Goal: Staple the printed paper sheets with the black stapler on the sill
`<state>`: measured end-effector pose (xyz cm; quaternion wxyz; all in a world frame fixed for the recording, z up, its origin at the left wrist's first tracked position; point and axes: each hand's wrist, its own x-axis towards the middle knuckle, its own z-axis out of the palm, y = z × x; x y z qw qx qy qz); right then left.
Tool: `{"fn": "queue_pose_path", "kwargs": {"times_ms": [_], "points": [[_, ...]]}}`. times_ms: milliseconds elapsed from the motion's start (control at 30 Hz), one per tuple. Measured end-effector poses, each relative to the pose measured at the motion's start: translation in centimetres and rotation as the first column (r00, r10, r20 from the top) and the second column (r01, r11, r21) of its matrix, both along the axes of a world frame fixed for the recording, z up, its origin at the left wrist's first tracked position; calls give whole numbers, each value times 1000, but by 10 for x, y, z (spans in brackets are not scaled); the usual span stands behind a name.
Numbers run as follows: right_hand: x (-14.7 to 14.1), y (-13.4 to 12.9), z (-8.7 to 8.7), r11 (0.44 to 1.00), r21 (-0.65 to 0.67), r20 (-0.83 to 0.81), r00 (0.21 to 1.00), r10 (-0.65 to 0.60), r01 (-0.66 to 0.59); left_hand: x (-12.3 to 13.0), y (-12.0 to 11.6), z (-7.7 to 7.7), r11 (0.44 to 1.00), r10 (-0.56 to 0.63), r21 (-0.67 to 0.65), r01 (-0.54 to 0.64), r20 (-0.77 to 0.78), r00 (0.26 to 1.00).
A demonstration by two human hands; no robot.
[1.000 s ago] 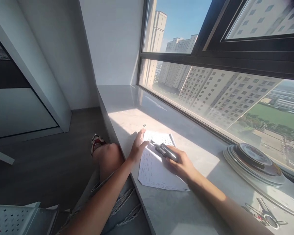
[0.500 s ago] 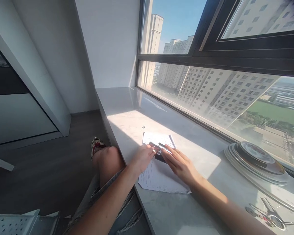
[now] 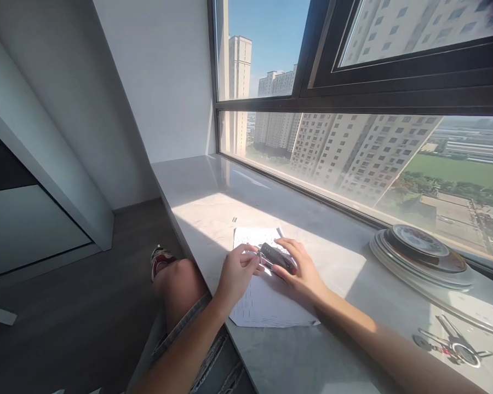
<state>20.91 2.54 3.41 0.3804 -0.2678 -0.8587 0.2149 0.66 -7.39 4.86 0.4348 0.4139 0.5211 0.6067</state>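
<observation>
Black is seen on the stapler (image 3: 276, 257), with shiny silver at its left end. The paper (image 3: 275, 306) is white and is marked with rows of tiny dark lines. The counter (image 3: 279, 355) is coloured pale grey, and its middle is turned bright white by the sun. To the right, white is shown on the big plates (image 3: 384, 257), and a pale, speckled pattern on the small top plate (image 3: 421, 241). Near right, the metal stand (image 3: 466, 354) is silver, dotted with red. Far off, cream buildings (image 3: 353, 142) are covered with rows of dark squares, and the sky (image 3: 267, 33) is blue. Red and white are worn on the shoe (image 3: 161, 260), left.
</observation>
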Motion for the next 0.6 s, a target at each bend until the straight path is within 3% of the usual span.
{"fn": "queue_pose_path", "kwargs": {"times_ms": [100,200,333,433,467,533,600], "points": [[4,-3,2,929,301,-54,969,241,-214,6,-3,5,993,-120,-3,120,-85,989],[1,-8,0,852,387,-42,916,398,-353,10,-8,13,976,-215,-4,217,-129,968],[-3,-9,4,889,363,-120,932,342,-280,5,-6,26,972,-233,-33,231,-230,945],[4,6,11,934,321,-183,958,223,-156,-23,18,28,994,-25,91,65,-387,922],[8,16,12,949,298,-204,965,164,-99,-37,31,25,988,77,154,0,-493,867],[17,40,11,975,221,-195,981,25,19,-68,61,14,969,247,182,-168,-683,687],[22,68,7,980,131,-79,987,-139,148,-96,90,-3,973,223,164,-162,-845,487]]}}
